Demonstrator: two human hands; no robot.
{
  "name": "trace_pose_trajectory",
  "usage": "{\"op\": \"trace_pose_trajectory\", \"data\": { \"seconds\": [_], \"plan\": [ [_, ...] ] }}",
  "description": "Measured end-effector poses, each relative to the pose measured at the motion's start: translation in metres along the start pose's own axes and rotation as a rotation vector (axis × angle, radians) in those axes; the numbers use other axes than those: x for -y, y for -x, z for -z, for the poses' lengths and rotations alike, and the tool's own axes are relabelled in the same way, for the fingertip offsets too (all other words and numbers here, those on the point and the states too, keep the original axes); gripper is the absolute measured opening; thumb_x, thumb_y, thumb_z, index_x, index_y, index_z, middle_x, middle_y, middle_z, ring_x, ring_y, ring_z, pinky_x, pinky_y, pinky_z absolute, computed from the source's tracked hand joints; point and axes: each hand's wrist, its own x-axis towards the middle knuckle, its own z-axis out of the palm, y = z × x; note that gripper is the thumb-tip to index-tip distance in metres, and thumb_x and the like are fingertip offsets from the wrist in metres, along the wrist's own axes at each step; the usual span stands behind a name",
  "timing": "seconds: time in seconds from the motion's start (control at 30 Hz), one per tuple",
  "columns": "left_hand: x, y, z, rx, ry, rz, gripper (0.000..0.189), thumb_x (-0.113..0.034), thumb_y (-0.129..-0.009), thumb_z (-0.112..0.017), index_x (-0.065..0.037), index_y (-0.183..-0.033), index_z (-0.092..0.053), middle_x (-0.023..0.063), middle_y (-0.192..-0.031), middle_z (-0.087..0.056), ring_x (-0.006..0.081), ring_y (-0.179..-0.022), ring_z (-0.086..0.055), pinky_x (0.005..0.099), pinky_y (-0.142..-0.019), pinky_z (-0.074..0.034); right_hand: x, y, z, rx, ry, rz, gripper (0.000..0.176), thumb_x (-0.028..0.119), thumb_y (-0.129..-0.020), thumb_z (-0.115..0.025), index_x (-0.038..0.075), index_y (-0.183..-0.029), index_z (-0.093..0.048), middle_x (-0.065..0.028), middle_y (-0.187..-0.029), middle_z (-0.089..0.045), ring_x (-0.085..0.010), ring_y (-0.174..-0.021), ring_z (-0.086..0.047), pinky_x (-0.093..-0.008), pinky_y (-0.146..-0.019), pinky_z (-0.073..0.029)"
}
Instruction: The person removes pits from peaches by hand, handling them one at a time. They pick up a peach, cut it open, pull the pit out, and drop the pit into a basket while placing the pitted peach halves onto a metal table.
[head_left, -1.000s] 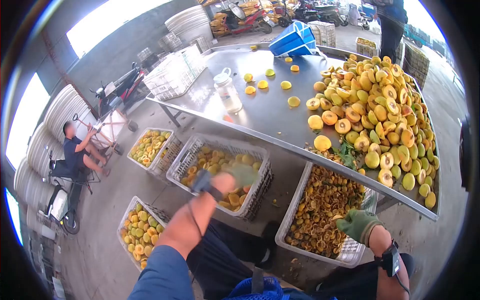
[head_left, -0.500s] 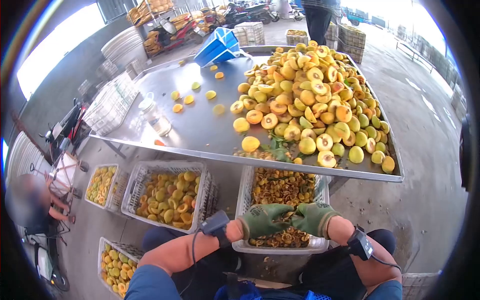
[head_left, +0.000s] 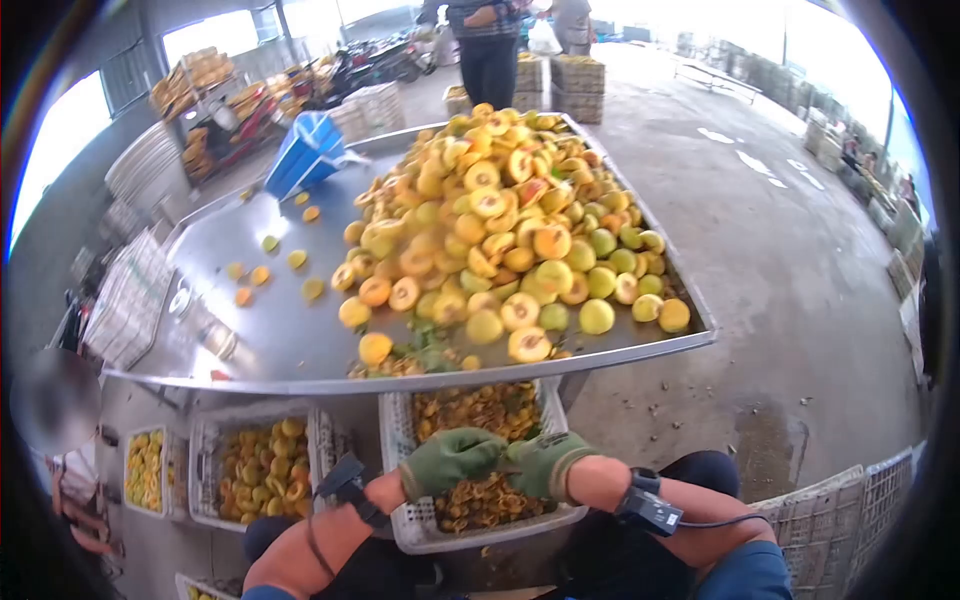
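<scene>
My left hand (head_left: 450,460) and my right hand (head_left: 545,463), both in green gloves, meet fingertip to fingertip just above a white crate (head_left: 400,520) full of brown fruit pits. Both hands are curled closed, and I see nothing between the fingers. A black device is strapped to each wrist. Directly beyond the crate is a metal table (head_left: 280,330) with a big pile of yellow fruit (head_left: 500,230), whole and halved, heaped on its right half. A few loose halves lie on its left part.
Left of the pit crate stands a white crate of yellow fruit halves (head_left: 265,470). A clear bottle (head_left: 205,325) and a tipped blue bin (head_left: 305,150) are on the table. A person (head_left: 490,50) stands at the far end; another sits at left (head_left: 60,420). Empty crates (head_left: 830,510) stand at lower right.
My left hand came in from the fruit-halves crate and joined my right hand over the pit crate. My view swung right, so the table and pile now sit further left.
</scene>
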Motion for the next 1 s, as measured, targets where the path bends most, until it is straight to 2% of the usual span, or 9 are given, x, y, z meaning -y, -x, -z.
{"op": "trace_pose_trajectory", "data": {
  "seconds": [0.07, 0.2, 0.4, 0.47, 0.53, 0.6, 0.7, 0.83, 1.0],
  "plan": [
    [0.002, -0.002, 0.003, 0.019, 0.077, 0.04, 0.033, -0.028, -0.103, -0.061, -0.001, -0.122, -0.067, 0.0027, -0.097, -0.068, 0.0101, -0.08, -0.063, 0.0271, -0.071, -0.053, -0.005, -0.004, -0.013, 0.01, 0.007, 0.004, 0.044, 0.045, -0.093, -0.059, 0.016, -0.125, -0.064, -0.0139, -0.108, -0.072, -0.0374, -0.098, -0.069, -0.0478, -0.083, -0.055],
    [-0.011, 0.001, 0.002, -0.084, -0.168, -0.011, 0.038, -0.032, -0.103, -0.056, -0.001, -0.121, -0.067, 0.0052, -0.093, -0.068, 0.0119, -0.08, -0.062, 0.0296, -0.073, -0.054, 0.01, 0.012, 0.017, 0.115, -0.052, -0.058, 0.043, 0.046, -0.097, -0.053, 0.019, -0.131, -0.062, -0.0129, -0.116, -0.071, -0.0378, -0.103, -0.068, -0.0486, -0.088, -0.054],
    [-0.024, 0.02, 0.041, -0.118, -1.26, -0.123, 0.034, -0.026, -0.102, -0.055, -0.005, -0.127, -0.066, 0.013, -0.1, -0.07, 0.0183, -0.082, -0.067, 0.0334, -0.073, -0.057, -0.002, 0.013, 0.009, -0.081, -0.119, -0.026, 0.05, 0.05, -0.098, -0.051, 0.012, -0.127, -0.063, -0.0167, -0.117, -0.07, -0.0365, -0.108, -0.067, -0.0457, -0.095, -0.051],
    [-0.053, 0.03, 0.059, -0.15, -1.037, -0.228, 0.032, -0.028, -0.101, -0.057, -0.007, -0.122, -0.069, 0.0131, -0.101, -0.07, 0.0259, -0.084, -0.069, 0.037, -0.077, -0.056, 0.006, 0.022, 0.023, -0.074, -0.161, -0.039, 0.051, 0.051, -0.098, -0.051, 0.01, -0.126, -0.063, -0.018, -0.113, -0.071, -0.0363, -0.109, -0.067, -0.0448, -0.096, -0.05],
    [-0.061, 0.028, 0.111, -0.334, -1.47, -0.768, 0.034, -0.032, -0.099, -0.059, -0.005, -0.116, -0.07, 0.0136, -0.103, -0.072, 0.032, -0.09, -0.07, 0.04, -0.083, -0.056, 0.021, 0.042, 0.048, -0.056, -0.209, -0.084, 0.052, 0.052, -0.098, -0.051, 0.01, -0.125, -0.064, -0.0187, -0.107, -0.072, -0.0367, -0.108, -0.067, -0.0443, -0.096, -0.05],
    [-0.101, 0.032, 0.109, -0.788, -0.778, -0.253, 0.04, -0.038, -0.094, -0.06, -0.008, -0.12, -0.066, 0.0207, -0.116, -0.069, 0.0408, -0.103, -0.067, 0.0517, -0.087, -0.052, 0.02, 0.037, 0.045, -0.089, -0.269, -0.07, 0.051, 0.052, -0.098, -0.052, 0.007, -0.12, -0.063, -0.0201, -0.11, -0.071, -0.0385, -0.107, -0.067, -0.0456, -0.093, -0.051],
    [-0.083, 0.005, 0.157, -0.993, -1.249, -0.153, 0.051, -0.044, -0.092, -0.062, -0.009, -0.13, -0.061, 0.0216, -0.127, -0.065, 0.0411, -0.111, -0.064, 0.0504, -0.092, -0.051, 0.023, 0.026, 0.039, -0.204, -0.362, -0.037, 0.048, 0.05, -0.098, -0.055, 0.006, -0.116, -0.063, -0.0208, -0.109, -0.071, -0.0395, -0.106, -0.067, -0.0464, -0.09, -0.051],
    [-0.065, -0.029, 0.184, -0.639, -1.196, 0.193, 0.069, -0.051, -0.082, -0.07, -0.008, -0.134, -0.059, 0.0233, -0.132, -0.063, 0.0397, -0.12, -0.061, 0.0455, -0.101, -0.048, 0.027, 0.018, 0.039, -0.34, -0.519, 0.015, 0.042, 0.044, -0.097, -0.059, 0.006, -0.115, -0.063, -0.0204, -0.108, -0.072, -0.0393, -0.106, -0.067, -0.0462, -0.089, -0.052],
    [-0.051, -0.053, 0.21, -0.55, -1.116, -0.051, 0.058, -0.047, -0.088, -0.068, -0.007, -0.129, -0.061, 0.019, -0.12, -0.07, 0.0316, -0.1, -0.07, 0.0426, -0.083, -0.056, 0.005, -0.008, 0.012, -0.679, -0.504, 0.126, 0.03, 0.034, -0.094, -0.068, 0.008, -0.109, -0.063, -0.015, -0.09, -0.071, -0.0311, -0.082, -0.069, -0.042, -0.075, -0.054]
  ]
}}
